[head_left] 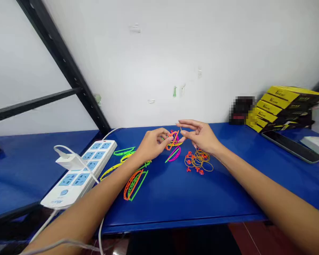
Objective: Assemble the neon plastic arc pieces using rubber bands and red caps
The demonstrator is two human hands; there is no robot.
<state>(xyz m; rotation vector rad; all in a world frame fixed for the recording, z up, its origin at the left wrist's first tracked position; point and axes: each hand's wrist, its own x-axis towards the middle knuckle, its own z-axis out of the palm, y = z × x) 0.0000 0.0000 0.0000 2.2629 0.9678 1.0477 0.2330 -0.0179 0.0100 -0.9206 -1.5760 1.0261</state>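
My left hand is closed around an orange plastic toy bow, lifted over the table. Facing it, my right hand pinches a thin tan rubber band between thumb and forefinger. Beneath the right wrist lies a heap of tan rubber bands mixed with small red plastic pieces. A magenta bow with a green stick rests just below the held bow; more coloured parts behind it are partly covered. Orange and green bows and a yellow one lie by my left forearm.
A white power strip with a plugged-in adapter and cables stands on the left. At the right are stacked yellow-and-black boxes, a dark phone and a white box. The blue table ends at a white wall.
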